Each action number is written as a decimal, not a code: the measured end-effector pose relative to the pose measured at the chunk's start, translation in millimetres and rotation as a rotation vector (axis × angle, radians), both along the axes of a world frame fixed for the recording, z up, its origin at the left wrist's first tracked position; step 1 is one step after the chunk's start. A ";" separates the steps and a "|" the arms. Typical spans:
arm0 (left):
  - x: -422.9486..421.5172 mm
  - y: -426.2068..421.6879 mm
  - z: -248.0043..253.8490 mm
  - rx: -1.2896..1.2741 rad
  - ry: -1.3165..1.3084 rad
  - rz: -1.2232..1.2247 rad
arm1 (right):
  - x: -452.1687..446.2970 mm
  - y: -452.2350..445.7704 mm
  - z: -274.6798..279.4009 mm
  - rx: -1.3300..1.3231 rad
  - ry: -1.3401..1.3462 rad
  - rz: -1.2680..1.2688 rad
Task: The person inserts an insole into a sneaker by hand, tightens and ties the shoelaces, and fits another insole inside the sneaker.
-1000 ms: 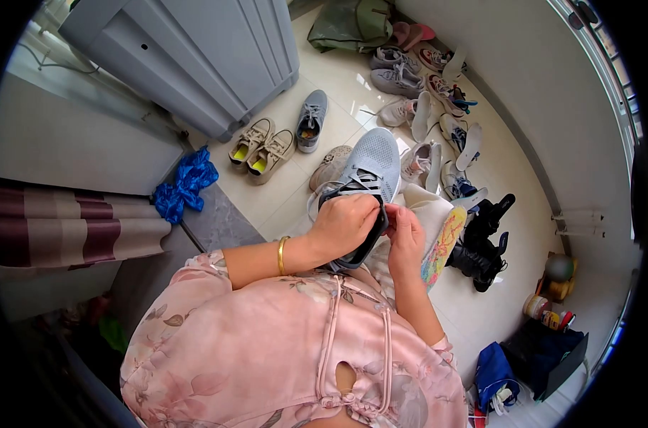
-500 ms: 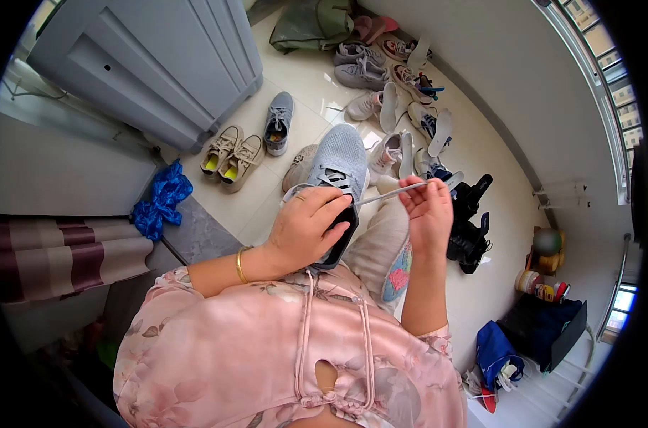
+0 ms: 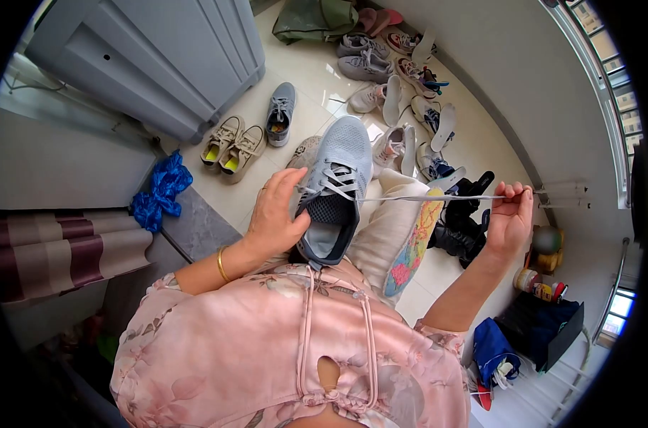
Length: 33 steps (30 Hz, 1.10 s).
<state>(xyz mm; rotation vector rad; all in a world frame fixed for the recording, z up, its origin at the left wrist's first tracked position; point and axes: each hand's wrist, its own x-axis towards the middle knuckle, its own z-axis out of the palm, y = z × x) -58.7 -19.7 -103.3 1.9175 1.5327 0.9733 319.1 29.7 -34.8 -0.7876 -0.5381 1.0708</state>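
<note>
Taut lace (image 3: 431, 197) stretched out to the right!

The grey shoe (image 3: 343, 146) sits in front of the pink top (image 3: 217, 335), toe pointing away, and the right hand (image 3: 511, 210) has fingertips pinched together on the lace! The left hand (image 3: 273, 214) curves beside the shoe's opening, thumb and fingers apart. Crossings already span its front; no bow is tied, and whether any eyelets remain unthreaded, I cannot tell

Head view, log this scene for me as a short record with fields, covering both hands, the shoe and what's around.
Shoe: grey, toe pointing away from the wearer
Lace: stretched taut from the shoe to the right
Right hand: pinching the lace
Left hand: open, by the shoe's left side; contact unclear
Floor, ahead-left: tan shoes, another grey shoe
</note>
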 end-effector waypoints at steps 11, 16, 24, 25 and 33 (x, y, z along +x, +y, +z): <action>-1.2 -3.3 3.5 -0.153 -0.284 0.086 | -118.7 -11.2 -28.9 -0.141 -0.712 0.293; -2.0 -6.6 -14.2 -0.376 -0.618 0.099 | -178.0 -18.2 -20.6 0.056 -0.987 0.312; -5.5 -5.1 -1.1 -0.540 -0.801 0.102 | -211.1 -22.8 -38.0 0.391 -1.401 0.340; -5.8 -5.1 -3.8 -0.542 -0.813 0.097 | -213.6 -23.3 -38.2 0.404 -1.425 0.324; -6.1 -6.5 -8.2 -0.505 -0.777 0.084 | -217.5 -28.6 -46.4 0.382 -1.417 0.396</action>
